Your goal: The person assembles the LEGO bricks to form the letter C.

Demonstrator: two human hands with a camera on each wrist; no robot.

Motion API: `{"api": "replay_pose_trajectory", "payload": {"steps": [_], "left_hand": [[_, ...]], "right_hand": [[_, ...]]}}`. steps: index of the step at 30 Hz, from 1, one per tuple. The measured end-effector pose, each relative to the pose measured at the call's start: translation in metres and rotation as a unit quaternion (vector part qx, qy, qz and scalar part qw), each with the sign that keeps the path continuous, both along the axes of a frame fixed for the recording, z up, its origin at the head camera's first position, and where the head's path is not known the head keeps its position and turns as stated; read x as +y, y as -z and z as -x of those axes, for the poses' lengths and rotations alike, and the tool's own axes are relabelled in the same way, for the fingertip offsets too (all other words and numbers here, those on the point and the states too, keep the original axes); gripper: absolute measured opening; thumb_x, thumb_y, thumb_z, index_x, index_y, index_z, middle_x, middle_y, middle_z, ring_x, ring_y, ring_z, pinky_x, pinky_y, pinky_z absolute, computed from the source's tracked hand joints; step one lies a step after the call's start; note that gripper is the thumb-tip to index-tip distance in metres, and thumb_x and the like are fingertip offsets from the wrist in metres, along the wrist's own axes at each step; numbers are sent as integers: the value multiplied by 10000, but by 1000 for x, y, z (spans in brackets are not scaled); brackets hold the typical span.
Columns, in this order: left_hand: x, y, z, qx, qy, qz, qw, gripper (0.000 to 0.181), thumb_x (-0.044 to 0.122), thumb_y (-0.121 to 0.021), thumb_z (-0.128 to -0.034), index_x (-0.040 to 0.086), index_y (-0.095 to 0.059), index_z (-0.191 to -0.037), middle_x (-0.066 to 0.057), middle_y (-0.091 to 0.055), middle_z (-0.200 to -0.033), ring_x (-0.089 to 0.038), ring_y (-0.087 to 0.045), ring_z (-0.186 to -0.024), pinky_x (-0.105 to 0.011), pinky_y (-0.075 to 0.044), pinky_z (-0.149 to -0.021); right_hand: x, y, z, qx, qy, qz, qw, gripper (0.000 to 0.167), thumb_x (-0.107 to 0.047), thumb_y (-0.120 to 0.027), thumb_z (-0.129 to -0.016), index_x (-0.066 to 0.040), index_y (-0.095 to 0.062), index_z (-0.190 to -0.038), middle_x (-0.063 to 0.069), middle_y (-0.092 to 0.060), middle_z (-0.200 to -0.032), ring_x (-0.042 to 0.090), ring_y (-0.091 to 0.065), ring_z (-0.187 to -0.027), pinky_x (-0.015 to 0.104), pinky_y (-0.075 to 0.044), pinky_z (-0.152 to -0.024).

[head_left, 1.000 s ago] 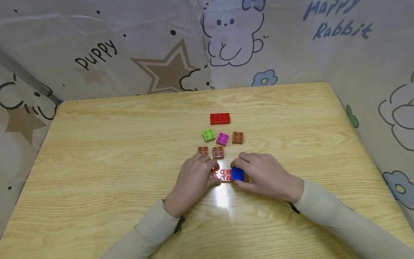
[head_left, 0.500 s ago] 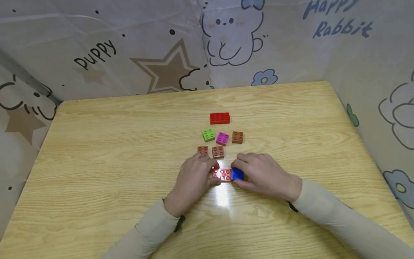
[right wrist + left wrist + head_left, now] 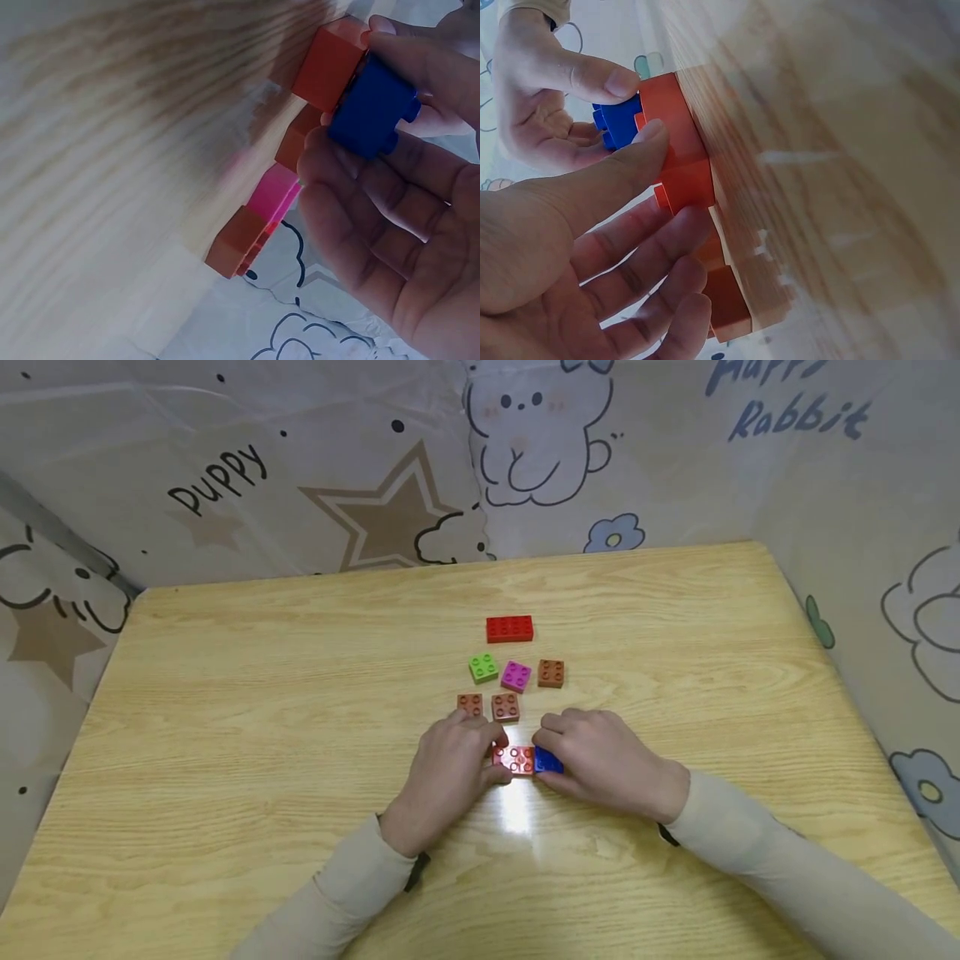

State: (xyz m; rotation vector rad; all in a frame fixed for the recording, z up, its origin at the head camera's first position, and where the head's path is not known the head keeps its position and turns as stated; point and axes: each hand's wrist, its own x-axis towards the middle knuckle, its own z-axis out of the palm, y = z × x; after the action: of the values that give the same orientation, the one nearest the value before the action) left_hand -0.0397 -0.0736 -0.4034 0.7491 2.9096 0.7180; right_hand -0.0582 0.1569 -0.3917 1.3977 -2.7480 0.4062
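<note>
A red building brick [image 3: 516,760] lies studs up near the middle of the table. My left hand [image 3: 452,770] pinches its left end between thumb and fingers. On the right end of the red brick is a blue square brick [image 3: 373,105], gripped by the thumb and fingers of my right hand [image 3: 609,762]. The right wrist view shows a thin dark line between the blue and red bricks; whether they are fully pressed together I cannot tell. Just beyond my left fingers sit two brown square bricks, one [image 3: 506,707] in full sight, the other [image 3: 469,703] partly covered.
Farther back stand a lime green brick [image 3: 483,668], a magenta brick [image 3: 515,676] and another brown brick [image 3: 551,673]. Behind them lies a long red brick [image 3: 509,629]. A printed curtain [image 3: 675,485] borders the wooden table [image 3: 262,693].
My right hand has shifted slightly left and covers more of the blue brick. My left hand keeps its pinch on the red brick. The head view has tilted a little.
</note>
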Motion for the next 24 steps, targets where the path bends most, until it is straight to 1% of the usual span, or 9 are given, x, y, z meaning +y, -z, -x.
{"api": "replay_pose_trajectory", "payload": {"steps": [4, 11, 14, 20, 24], "left_hand": [[0, 0, 0, -40, -15, -4, 10000, 308, 279, -968, -829, 101, -796, -1014, -36, -784, -982, -253, -685, -969, -434, -550, -822], [0, 0, 0, -168, -70, -176, 9997, 306, 260, -971, -827, 93, -800, -1017, -35, -777, -980, -262, -685, -978, -450, -550, -831], [0, 0, 1, -193, -51, -190, 9996, 303, 256, -968, -832, 89, -804, -1024, -39, -774, -977, -256, -681, -970, -448, -551, -827], [-3, 0, 1, -280, -12, -164, 9995, 311, 256, -965, -841, 87, -807, -1049, -60, -777, -1022, -266, -683, -989, -465, -561, -876], [-6, -1, 3, -417, -27, -172, 9990, 324, 270, -966, -840, 97, -814, -1069, -40, -749, -1007, -237, -649, -942, -438, -548, -847]], "right_hand": [[-1, 2, 0, 36, 4, -14, 10000, 290, -290, -919, -900, -85, -714, -913, -38, -595, -807, 119, -541, -670, 317, -516, -572], [-2, 5, -1, 169, 48, -67, 9998, 310, -303, -927, -886, -83, -709, -905, -18, -619, -820, 148, -569, -680, 347, -545, -589], [-3, 6, -1, 150, 77, -84, 9998, 313, -305, -935, -877, -88, -710, -899, -22, -621, -814, 144, -567, -677, 340, -540, -581], [-4, 6, -1, 125, 109, -65, 9998, 309, -312, -934, -877, -103, -707, -890, -39, -611, -801, 133, -553, -666, 318, -516, -560], [-4, 6, -1, 105, 138, -80, 9998, 307, -315, -930, -885, -106, -704, -892, -43, -611, -800, 128, -551, -664, 310, -513, -560]]}}
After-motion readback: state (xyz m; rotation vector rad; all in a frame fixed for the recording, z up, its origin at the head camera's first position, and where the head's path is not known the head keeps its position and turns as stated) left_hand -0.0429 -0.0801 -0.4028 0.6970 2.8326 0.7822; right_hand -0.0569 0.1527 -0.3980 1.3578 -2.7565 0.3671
